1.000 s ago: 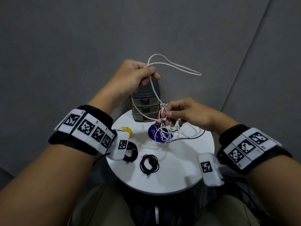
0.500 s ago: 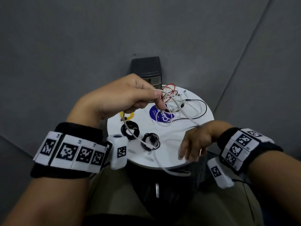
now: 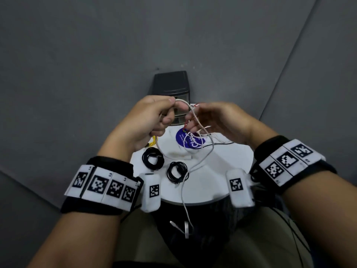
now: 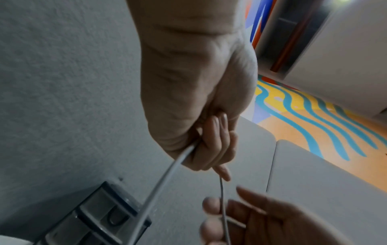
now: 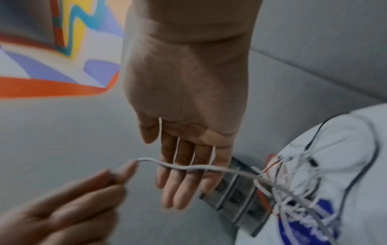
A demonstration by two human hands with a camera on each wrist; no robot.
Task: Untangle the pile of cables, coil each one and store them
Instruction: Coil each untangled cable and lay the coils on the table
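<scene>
While the hands hide part of the tangle (image 3: 201, 138) behind them, the left hand (image 3: 148, 120) pinches a smooth, round white cable (image 3: 195, 165) between thumb and fingers. Below that grip it hangs over the table (image 3: 228, 171) edge. The right hand (image 3: 214, 120), fingers straight, only touches it.

The white cable (image 3: 201, 163) has a smooth, matt plastic jacket. The round table (image 3: 228, 171) top is smooth, matt white. The drawer unit (image 3: 172, 84) is dark plastic with translucent fronts. The wall (image 3: 77, 55) covering is matt, finely textured grey. The wristbands (image 3: 100, 190) are black cloth.
</scene>
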